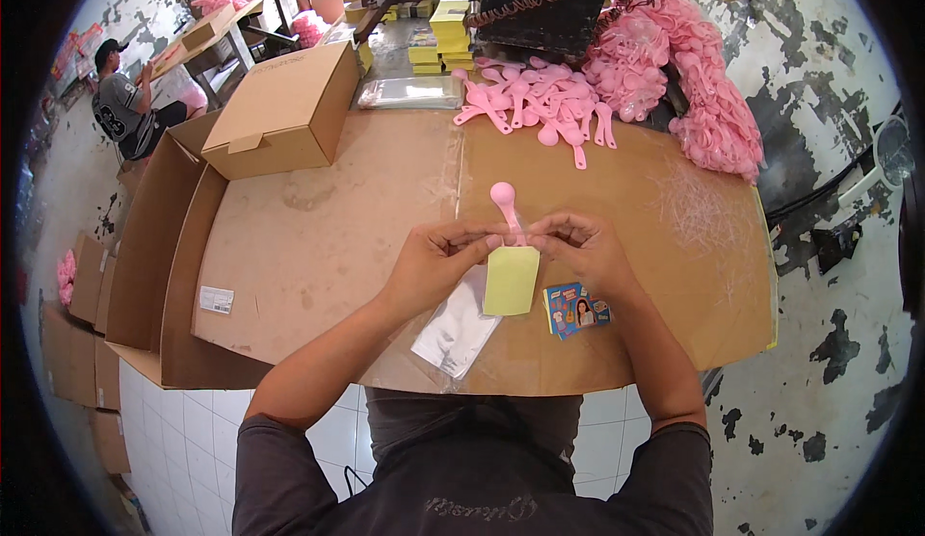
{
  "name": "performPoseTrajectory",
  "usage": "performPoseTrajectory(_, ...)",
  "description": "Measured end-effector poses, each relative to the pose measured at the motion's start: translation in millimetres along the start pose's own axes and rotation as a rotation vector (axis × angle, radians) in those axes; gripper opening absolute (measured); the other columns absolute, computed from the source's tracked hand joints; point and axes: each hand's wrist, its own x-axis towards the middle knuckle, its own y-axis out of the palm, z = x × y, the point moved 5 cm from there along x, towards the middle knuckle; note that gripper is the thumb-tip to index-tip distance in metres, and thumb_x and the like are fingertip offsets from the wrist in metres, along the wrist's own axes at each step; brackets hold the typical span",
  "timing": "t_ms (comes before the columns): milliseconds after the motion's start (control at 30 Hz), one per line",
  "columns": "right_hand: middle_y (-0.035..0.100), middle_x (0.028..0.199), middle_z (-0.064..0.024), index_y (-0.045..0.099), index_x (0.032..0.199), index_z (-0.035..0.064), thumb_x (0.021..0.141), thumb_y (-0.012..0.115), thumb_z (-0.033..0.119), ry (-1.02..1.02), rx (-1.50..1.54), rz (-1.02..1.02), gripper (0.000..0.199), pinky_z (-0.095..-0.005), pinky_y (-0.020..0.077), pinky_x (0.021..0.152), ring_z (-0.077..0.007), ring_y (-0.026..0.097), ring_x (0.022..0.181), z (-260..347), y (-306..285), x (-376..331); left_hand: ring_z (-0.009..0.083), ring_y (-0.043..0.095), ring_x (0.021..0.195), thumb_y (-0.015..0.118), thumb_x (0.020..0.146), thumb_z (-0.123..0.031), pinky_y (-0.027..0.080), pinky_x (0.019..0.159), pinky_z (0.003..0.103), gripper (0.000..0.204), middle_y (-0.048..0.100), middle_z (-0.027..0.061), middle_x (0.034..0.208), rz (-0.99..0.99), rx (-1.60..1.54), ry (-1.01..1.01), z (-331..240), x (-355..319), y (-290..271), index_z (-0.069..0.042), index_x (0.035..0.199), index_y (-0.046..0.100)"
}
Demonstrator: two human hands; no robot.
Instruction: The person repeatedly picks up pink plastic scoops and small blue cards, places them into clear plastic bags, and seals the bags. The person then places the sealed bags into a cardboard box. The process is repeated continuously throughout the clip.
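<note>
Closed brown carton [285,112] far left; colourful label card [576,310] near.

White tiled floor [183,420], peeling stained wall [800,45], cardboard-topped table [318,237], daylight

Over a cardboard-covered worktable [318,237], the left hand [438,264] and right hand [583,252] meet, fingertips pinching a pink plastic spoon [505,205] by its handle, bowl pointing away, together with a pale yellow paper card [512,280] that hangs below the fingers. A clear plastic bag [457,329] lies under the left wrist. A small colourful printed leaflet [576,310] lies just beside the right wrist. A heap of pink spoons [540,103] lies at the far edge, near a closed brown cardboard box [284,112].
</note>
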Motion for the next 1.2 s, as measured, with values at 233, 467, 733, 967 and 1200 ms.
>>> performPoseTrajectory(233, 0.071, 0.103, -0.005, 0.074, 0.113, -0.0041, 0.099, 0.066, 0.0, -0.115, -0.033, -0.007, 0.017, -0.0293, 0.0541, 0.09, -0.0125, 0.068, 0.099, -4.3, -3.5, -1.3, 0.0139, 0.07, 0.103, 0.067, 0.102, -0.004, 0.057, 0.091, 0.029, 0.022, 0.076, 0.0108, 0.113, -0.012, -0.048, -0.005, 8.2, -2.1, -3.8, 0.005, 0.122, 0.073)
performPoseTrajectory(467, 0.07, 0.1, -0.0056, 0.077, 0.106, -0.0042, 0.098, 0.063, -0.001, -0.156, -0.045, 0.014, 0.017, -0.0287, 0.0521, 0.083, -0.012, 0.064, 0.09, -5.1, -9.3, -3.2, 0.0177, 0.071, 0.105, 0.066, 0.103, -0.008, 0.058, 0.093, 0.034, 0.025, 0.075, 0.0132, 0.114, 0.027, -0.142, -0.036, 12.2, -3.2, -8.2, 0.006, 0.123, 0.072)
performPoseTrajectory(733, 0.072, 0.106, -0.0043, 0.074, 0.11, -0.0023, 0.098, 0.071, 0.003, -0.028, 0.016, 0.011, 0.014, -0.0274, 0.0542, 0.086, -0.011, 0.067, 0.096, -8.0, -2.5, -8.0, 0.0202, 0.072, 0.105, 0.065, 0.104, -0.009, 0.059, 0.094, 0.037, 0.025, 0.075, 0.0149, 0.116, 0.009, -0.114, -0.07, 13.3, -4.3, -5.5, 0.006, 0.122, 0.071)
performPoseTrajectory(967, 0.07, 0.11, -0.0054, 0.068, 0.12, -0.0017, 0.097, 0.073, 0.003, -0.025, 0.044, 0.018, 0.024, -0.029, 0.0543, 0.089, -0.0112, 0.066, 0.1, -8.6, -1.5, -7.5, 0.016, 0.071, 0.104, 0.067, 0.102, -0.003, 0.059, 0.093, 0.031, 0.025, 0.075, 0.0131, 0.117, 0.027, -0.124, -0.076, 13.4, -1.9, -5.9, 0.005, 0.125, 0.07)
performPoseTrajectory(1200, 0.068, 0.118, -0.0086, 0.049, 0.145, 0.0011, 0.094, 0.072, -0.001, -0.078, 0.025, 0.148, 0.057, -0.0327, 0.0537, 0.094, -0.0147, 0.065, 0.108, -0.6, 11.7, -11.4, 0.0161, 0.069, 0.107, 0.066, 0.103, -0.002, 0.058, 0.096, 0.031, 0.025, 0.074, 0.0125, 0.118, -0.027, -0.092, -0.019, 11.8, -2.1, -12.3, 0.006, 0.125, 0.069)
